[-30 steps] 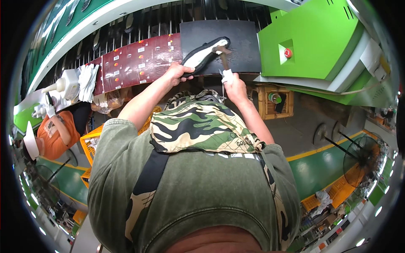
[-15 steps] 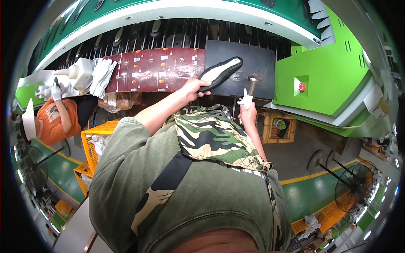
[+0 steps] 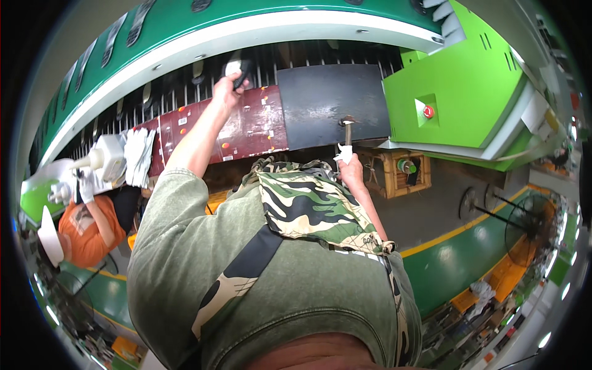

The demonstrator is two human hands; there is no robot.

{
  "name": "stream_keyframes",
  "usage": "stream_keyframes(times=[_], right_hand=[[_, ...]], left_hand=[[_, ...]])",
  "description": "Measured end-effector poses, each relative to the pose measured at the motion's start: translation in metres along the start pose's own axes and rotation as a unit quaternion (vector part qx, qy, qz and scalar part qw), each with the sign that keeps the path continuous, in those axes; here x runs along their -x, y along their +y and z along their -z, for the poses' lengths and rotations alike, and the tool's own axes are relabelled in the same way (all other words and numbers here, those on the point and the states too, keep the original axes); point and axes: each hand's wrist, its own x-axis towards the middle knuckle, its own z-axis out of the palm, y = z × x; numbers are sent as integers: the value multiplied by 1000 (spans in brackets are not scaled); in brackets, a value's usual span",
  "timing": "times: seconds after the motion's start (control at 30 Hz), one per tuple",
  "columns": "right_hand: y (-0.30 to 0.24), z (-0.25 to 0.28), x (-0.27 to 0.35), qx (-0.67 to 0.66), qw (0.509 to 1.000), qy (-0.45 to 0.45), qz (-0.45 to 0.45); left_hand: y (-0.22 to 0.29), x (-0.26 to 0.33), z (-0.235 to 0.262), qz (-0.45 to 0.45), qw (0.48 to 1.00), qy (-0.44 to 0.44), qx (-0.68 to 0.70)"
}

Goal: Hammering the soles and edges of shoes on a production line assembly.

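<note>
Over the metal rods at the back, my left hand (image 3: 226,90) is closed around the near end of a black shoe upper with a white underside (image 3: 236,66); motion blurs it somewhat. A hammer (image 3: 348,131) is gripped in my right hand (image 3: 351,171), its handle wrapped in white near my fingers. Its head rests on or just above the black work plate (image 3: 330,80). To the left of that plate lies a dark red, sticker-dotted board (image 3: 259,123), with my left forearm crossing above it.
A green machine (image 3: 456,92) with a red button stands at the right. Metal rods (image 3: 179,92) holding several shoe pieces run along the back. A white bottle (image 3: 111,159) and white gloves (image 3: 140,154) lie left, near a person in orange (image 3: 89,228). A wooden crate (image 3: 404,185) stands below right.
My left hand has carried the shoe upper from the black plate leftward and away, over the rods. My right hand keeps the hammer, staying near the plate's front edge. The view has shifted.
</note>
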Motion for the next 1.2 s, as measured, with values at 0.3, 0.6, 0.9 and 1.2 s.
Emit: stream_keyframes(times=[0.3,0.6,0.9,1.2], right_hand=[[13,5,20,-39,999,12,-24],[67,12,88,-33,990,136,3],[161,-7,168,24,969,82,-230],[218,-51,276,-138,849,89,-502]], left_hand=[[-46,-87,-27,-16,991,106,85],[-112,-100,-154,24,988,-57,-143],[-137,-189,-234,62,979,-113,-160],[-107,-292,-268,632,770,-21,84]])
